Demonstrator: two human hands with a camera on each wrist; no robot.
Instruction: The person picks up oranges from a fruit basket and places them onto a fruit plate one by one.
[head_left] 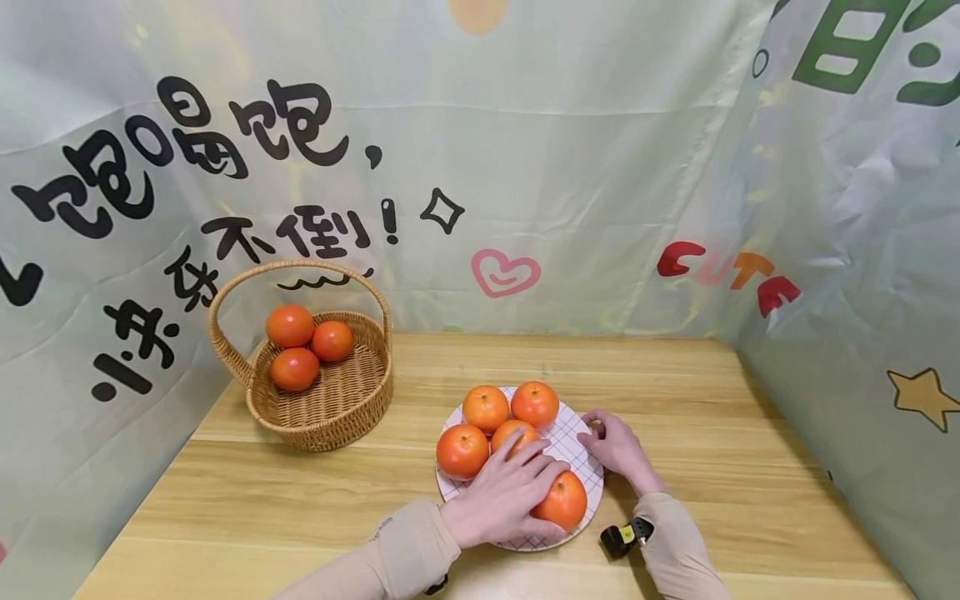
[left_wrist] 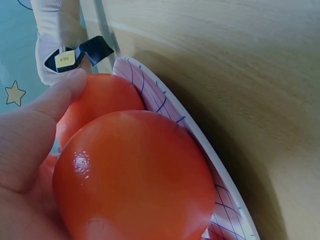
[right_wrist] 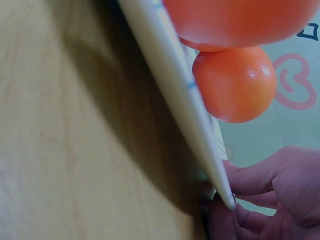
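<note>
A round checked plate (head_left: 573, 442) on the table carries several oranges (head_left: 462, 452). My left hand (head_left: 498, 500) reaches over the plate, its thumb and fingers around the orange at the front right (head_left: 564, 502). In the left wrist view the thumb lies against the farther orange (left_wrist: 102, 100), while a nearer orange (left_wrist: 135, 175) sits beside the palm. My right hand (head_left: 613, 443) pinches the plate's right rim. The right wrist view shows that thumb (right_wrist: 250, 177) over the rim (right_wrist: 190, 110) and fingers beneath it.
A wicker basket (head_left: 360, 417) with a tall handle stands at the back left, with three orange-red fruits (head_left: 295, 369) inside. Printed cloth (head_left: 570, 200) encloses the back and sides of the wooden table (head_left: 675, 375). A black strap device (head_left: 621, 540) is on the right wrist.
</note>
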